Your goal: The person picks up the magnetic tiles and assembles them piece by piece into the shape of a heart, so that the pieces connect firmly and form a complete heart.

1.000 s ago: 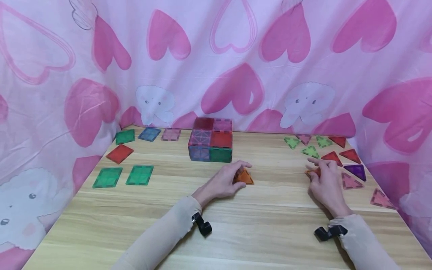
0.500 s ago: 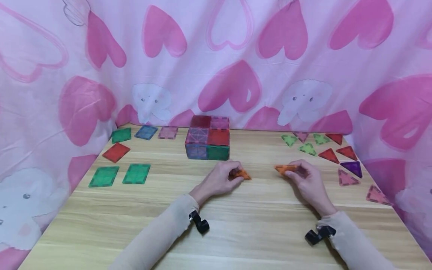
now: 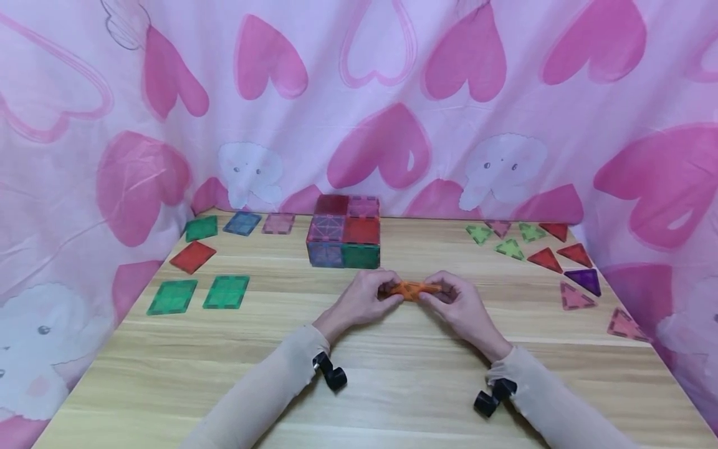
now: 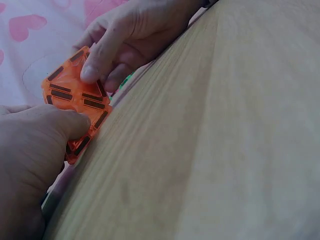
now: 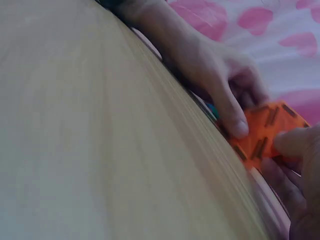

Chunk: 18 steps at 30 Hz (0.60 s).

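Observation:
In front of the block, my left hand [image 3: 361,299] pinches an orange triangular magnetic tile [image 4: 95,120] between thumb and fingers. A second orange triangular tile [image 4: 65,77] is pinched by my right hand [image 3: 462,308]. Seen in the left wrist view, the two tiles meet along one edge, with dark magnet strips lining their borders. The right wrist view shows both thumbs lying on the orange faces. Part of each tile is hidden under the fingers. Just behind the hands stands a low block of joined square tiles [image 3: 361,232], coloured red, pink, purple, blue and green.
Loose square tiles lie at the left, among them a red one [image 3: 193,256] and a green one [image 3: 227,292]. Triangular tiles spread over the right side, including a purple one [image 3: 583,281] and a pink one [image 3: 627,324]. A pink heart-print curtain [image 3: 381,56] encloses the table.
My right hand has carried its orange tile leftward from the right-hand pile to the left hand's tile. The left fingers have closed on their tile. The two tiles now meet.

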### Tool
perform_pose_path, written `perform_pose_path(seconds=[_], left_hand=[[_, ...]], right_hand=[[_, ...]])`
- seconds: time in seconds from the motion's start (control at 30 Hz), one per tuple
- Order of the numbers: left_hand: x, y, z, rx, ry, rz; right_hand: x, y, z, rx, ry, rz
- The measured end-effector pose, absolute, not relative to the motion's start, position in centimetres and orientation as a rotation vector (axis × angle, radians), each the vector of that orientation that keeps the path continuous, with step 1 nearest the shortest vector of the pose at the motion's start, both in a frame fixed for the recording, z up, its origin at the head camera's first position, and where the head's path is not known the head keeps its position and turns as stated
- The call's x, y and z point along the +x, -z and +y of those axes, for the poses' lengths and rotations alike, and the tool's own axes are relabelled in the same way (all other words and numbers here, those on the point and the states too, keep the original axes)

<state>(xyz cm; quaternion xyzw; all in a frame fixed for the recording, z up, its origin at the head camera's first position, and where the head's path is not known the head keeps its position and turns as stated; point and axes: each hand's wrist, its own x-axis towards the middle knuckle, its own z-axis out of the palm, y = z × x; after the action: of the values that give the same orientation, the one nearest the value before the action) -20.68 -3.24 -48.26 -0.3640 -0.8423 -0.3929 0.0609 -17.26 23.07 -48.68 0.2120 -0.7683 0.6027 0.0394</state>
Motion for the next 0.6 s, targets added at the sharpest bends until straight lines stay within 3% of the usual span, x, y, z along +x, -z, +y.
perform_pose_path(seconds=[0.6], left_hand=[[-20.8,48.4,-3.3,-1.115,1.191,-2.554]], right_hand=[[-16.7,48.6,23.3,0.573,-1.745,-2.453]])
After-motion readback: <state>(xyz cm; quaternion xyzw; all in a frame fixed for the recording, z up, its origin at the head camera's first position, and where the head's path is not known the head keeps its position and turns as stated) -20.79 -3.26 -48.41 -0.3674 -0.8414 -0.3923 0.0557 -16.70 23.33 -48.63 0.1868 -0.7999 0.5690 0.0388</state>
